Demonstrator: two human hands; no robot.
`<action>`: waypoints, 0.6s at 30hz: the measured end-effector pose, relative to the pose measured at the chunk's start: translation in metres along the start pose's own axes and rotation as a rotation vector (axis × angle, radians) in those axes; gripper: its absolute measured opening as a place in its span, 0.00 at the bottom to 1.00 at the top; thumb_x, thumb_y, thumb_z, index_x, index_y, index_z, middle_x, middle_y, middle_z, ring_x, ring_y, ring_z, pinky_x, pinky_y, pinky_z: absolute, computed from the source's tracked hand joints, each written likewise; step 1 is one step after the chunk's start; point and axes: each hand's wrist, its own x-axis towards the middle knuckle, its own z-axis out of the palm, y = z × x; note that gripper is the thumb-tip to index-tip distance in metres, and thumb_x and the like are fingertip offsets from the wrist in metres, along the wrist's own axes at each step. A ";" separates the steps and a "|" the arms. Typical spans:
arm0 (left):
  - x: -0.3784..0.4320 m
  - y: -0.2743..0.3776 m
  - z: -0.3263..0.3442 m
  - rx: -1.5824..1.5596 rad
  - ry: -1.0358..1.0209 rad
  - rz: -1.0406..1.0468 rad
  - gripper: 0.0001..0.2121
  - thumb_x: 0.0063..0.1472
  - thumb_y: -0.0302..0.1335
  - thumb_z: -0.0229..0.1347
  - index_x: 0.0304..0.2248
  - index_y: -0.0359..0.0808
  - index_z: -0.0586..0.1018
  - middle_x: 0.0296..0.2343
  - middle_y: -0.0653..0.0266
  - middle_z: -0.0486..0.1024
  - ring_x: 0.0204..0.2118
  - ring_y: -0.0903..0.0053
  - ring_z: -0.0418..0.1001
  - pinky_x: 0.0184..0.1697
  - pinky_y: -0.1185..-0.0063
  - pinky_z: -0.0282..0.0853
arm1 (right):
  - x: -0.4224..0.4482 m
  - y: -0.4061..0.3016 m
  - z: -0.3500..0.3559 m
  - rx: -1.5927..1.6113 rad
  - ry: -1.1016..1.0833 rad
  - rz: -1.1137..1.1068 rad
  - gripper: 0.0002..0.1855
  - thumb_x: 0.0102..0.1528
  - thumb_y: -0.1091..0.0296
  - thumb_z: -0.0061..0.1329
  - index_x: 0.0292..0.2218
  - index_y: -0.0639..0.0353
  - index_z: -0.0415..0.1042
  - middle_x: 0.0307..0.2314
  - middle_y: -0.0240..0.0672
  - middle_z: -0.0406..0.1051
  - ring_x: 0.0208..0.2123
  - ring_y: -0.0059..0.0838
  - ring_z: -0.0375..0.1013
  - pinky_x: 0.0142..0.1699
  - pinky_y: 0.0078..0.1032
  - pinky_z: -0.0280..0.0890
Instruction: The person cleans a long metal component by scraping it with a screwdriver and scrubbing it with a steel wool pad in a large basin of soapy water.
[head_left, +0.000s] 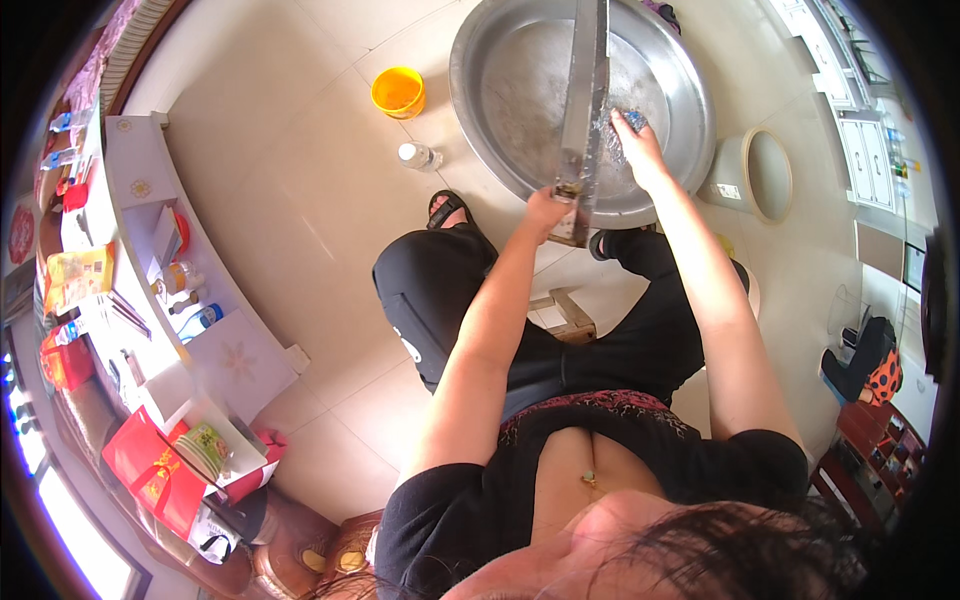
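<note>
A long metal channel-like piece (583, 90) lies across a large round metal basin (495, 120), its near end over the basin's near rim. My left hand (547, 214) grips that near end, where the metal looks dirty. Inside the basin's outline, my right hand (639, 150) holds a crumpled, shiny scrubbing pad (616, 139), perhaps steel wool, against or close beside the piece's right side. A little cloudy water seems to lie in the basin; its depth cannot be told.
A yellow bucket (398, 93) and a clear bottle with a white cap (420, 156) stand left of the basin. A beige bin (750, 176) lies on its side at the right. Between my legs is a small wooden frame (577, 319). A low white cabinet (247, 360) runs along the left.
</note>
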 end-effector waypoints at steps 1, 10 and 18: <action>0.003 -0.002 -0.007 0.079 0.087 -0.012 0.12 0.41 0.21 0.56 0.30 0.28 0.73 0.23 0.63 0.73 0.24 0.75 0.70 0.28 0.77 0.66 | 0.008 0.004 -0.008 0.050 0.015 0.030 0.14 0.50 0.54 0.48 0.27 0.56 0.69 0.20 0.22 0.66 0.20 0.14 0.61 0.26 0.16 0.56; 0.044 -0.039 -0.036 0.795 0.535 0.295 0.09 0.44 0.26 0.53 0.29 0.38 0.77 0.23 0.53 0.74 0.28 0.60 0.72 0.33 0.70 0.67 | 0.023 0.026 -0.014 0.196 -0.315 -0.068 0.21 0.47 0.53 0.51 0.40 0.54 0.66 0.34 0.28 0.67 0.35 0.20 0.65 0.38 0.20 0.59; 0.108 0.112 -0.137 0.846 0.870 0.289 0.09 0.47 0.29 0.49 0.30 0.37 0.76 0.25 0.52 0.74 0.28 0.60 0.73 0.31 0.70 0.69 | 0.067 0.070 -0.006 0.366 0.052 0.433 0.18 0.48 0.55 0.50 0.38 0.54 0.66 0.29 0.26 0.68 0.30 0.17 0.67 0.34 0.21 0.62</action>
